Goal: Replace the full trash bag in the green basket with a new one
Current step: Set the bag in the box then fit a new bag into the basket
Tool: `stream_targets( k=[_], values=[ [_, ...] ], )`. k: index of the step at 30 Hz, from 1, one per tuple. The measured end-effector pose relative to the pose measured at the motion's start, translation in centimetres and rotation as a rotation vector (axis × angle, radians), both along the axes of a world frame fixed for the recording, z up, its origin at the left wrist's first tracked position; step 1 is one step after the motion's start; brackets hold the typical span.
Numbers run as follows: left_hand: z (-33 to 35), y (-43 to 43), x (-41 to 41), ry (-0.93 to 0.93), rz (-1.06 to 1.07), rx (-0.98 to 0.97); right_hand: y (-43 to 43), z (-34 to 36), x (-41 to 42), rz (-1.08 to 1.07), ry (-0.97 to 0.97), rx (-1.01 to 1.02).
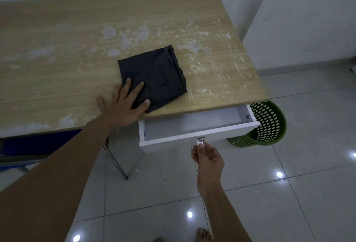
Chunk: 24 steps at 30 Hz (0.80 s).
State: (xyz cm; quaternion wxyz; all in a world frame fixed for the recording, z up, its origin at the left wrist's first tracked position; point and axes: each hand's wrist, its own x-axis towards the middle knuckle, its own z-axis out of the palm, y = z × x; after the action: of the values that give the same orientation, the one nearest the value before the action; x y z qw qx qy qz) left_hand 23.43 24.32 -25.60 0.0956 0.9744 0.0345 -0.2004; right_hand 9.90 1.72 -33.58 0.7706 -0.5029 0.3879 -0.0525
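The left hand [123,105] lies flat with fingers spread, grasping nothing; its fingertips rest on the near corner of a folded black trash bag [153,77] that sits near the front edge of the worn wooden surface [57,59]. The right hand [207,156] has its grip pinched shut on the small knob [200,139] of the open white drawer [198,137] under the front right corner. The green basket [269,126] stands on the tiled floor [308,184] beyond the drawer, partly hidden beneath that corner.

Left hand [123,105] flat, right hand [207,157] seemingly pinching.
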Motion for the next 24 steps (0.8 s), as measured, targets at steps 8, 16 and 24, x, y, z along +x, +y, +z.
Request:
stream_targets(
  k=[8, 16, 24],
  values=[
    [-0.1, 0.1, 0.2, 0.027, 0.005, -0.006, 0.9, -0.1, 3.8, 0.069, -0.029, 0.01],
    [-0.3, 0.0, 0.1, -0.005, -0.01, 0.032, 1.4, -0.3, 6.2, 0.092, -0.015, -0.002],
    [-0.3, 0.1, -0.1, -0.02, -0.024, 0.038, 1.0, 0.0, 6.2, 0.158, 0.046, 0.033]
  ],
)
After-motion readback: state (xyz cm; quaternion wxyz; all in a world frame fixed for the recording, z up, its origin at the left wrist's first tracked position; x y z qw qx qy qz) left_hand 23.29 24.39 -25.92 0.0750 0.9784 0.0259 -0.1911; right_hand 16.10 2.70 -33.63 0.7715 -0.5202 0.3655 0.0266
